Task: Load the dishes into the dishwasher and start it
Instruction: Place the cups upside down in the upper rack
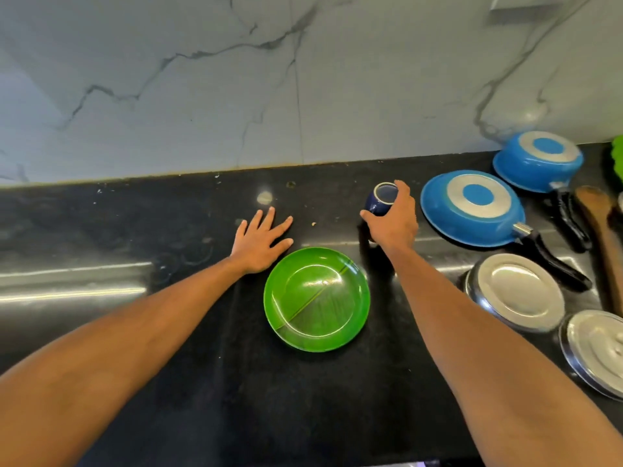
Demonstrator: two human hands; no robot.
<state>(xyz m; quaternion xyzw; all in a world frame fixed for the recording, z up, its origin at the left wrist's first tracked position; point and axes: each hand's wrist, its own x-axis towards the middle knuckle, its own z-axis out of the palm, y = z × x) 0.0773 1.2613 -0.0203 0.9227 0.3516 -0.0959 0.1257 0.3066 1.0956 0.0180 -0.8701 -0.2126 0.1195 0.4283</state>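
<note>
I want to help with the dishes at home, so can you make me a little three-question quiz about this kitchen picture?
1. True or false: the left hand has straight, spread fingers and holds nothing.
2. What does the right hand grip? A) a fork B) the dark blue cup C) a glass bottle
3. How many blue pans lie upside down on the black counter?

Key: 1 true; 2 B; 3 two.
</note>
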